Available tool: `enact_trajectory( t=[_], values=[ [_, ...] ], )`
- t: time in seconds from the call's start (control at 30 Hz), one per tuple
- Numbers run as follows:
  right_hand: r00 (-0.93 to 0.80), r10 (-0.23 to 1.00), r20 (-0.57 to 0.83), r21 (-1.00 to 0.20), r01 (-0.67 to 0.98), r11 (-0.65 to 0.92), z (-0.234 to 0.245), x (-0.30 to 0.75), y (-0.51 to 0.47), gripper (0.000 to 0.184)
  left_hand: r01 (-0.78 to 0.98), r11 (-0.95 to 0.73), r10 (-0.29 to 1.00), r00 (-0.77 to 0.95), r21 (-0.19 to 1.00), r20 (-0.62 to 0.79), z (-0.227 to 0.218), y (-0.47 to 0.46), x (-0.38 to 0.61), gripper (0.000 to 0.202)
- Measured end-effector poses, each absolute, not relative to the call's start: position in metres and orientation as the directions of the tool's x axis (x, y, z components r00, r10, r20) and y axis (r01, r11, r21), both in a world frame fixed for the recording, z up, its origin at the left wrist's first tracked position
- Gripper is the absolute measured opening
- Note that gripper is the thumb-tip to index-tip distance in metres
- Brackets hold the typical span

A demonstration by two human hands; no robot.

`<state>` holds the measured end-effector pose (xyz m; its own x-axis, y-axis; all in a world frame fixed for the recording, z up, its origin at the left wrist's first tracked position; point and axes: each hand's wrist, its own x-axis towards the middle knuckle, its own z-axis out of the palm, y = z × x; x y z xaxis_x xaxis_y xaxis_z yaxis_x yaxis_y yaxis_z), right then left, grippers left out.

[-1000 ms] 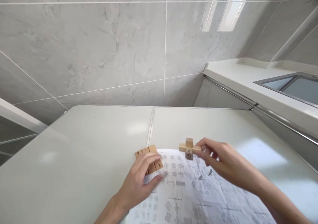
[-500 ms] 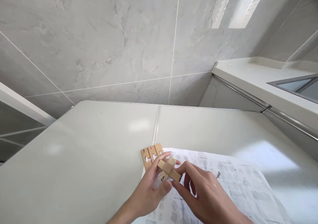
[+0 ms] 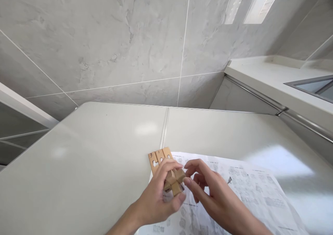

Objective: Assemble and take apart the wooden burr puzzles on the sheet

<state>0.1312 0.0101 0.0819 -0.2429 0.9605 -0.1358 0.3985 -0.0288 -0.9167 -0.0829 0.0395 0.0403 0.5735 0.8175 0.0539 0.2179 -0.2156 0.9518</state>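
Observation:
A small wooden cross-shaped puzzle assembly is held above a printed instruction sheet. My left hand pinches it from the left with thumb below and fingers on top. My right hand touches its right side with curled fingers. Three notched wooden bars lie side by side flat on the white table, just beyond my left fingers, at the sheet's far left corner.
The table has a seam down its middle and ends at a grey tiled wall. A white counter with a recessed metal-framed panel runs along the right. A ledge crosses the left.
My right hand carried the wooden cross from the right to the left hand, which lifted off the flat bars and took hold of it. The view shifted slightly.

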Motion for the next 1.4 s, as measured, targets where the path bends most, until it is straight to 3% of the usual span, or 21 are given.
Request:
enact_trajectory(
  t=[0.17, 0.33, 0.5, 0.63, 0.83, 1.03, 1.27, 1.4],
  values=[
    [-0.274, 0.959, -0.075, -0.928, 0.371, 0.033, 0.079, 0.126, 0.011, 0.026, 0.152, -0.14, 0.831, 0.556, 0.978, 0.032, 0.041, 0.039, -0.081, 0.07],
    [-0.233, 0.957, -0.176, -0.954, 0.281, -0.107, 0.084, 0.13, 0.011, 0.037, 0.072, 0.016, 0.863, 0.503, 0.997, -0.05, 0.044, 0.045, -0.083, 0.075],
    [-0.444, 0.83, -0.338, -0.936, 0.251, -0.247, 0.085, 0.142, 0.02, 0.031, 0.049, 0.069, 0.857, 0.508, 0.996, -0.084, 0.043, 0.049, -0.085, 0.1],
    [-0.647, 0.68, -0.344, -0.923, 0.103, -0.37, 0.073, 0.149, 0.028, 0.034, 0.013, 0.04, 0.833, 0.552, 0.999, -0.04, 0.041, 0.05, -0.085, 0.108],
    [-0.645, 0.69, -0.328, -0.907, 0.011, -0.422, 0.042, 0.152, 0.03, 0.042, 0.017, -0.025, 0.822, 0.569, 1.0, 0.011, 0.041, 0.051, -0.086, 0.1],
    [-0.628, 0.713, -0.313, -0.926, 0.035, -0.375, 0.036, 0.153, 0.031, 0.044, 0.017, -0.089, 0.809, 0.584, 0.996, 0.063, 0.041, 0.053, -0.086, 0.095],
    [-0.536, 0.799, -0.273, -0.962, 0.168, -0.216, 0.063, 0.147, 0.03, 0.037, -0.015, 0.032, 0.861, 0.508, 0.999, -0.02, 0.039, 0.05, -0.083, 0.083],
    [-0.572, 0.78, -0.254, -0.967, 0.144, -0.21, 0.065, 0.144, 0.027, 0.036, -0.071, 0.093, 0.855, 0.516, 0.993, -0.043, 0.04, 0.047, -0.079, 0.079]
  ],
)
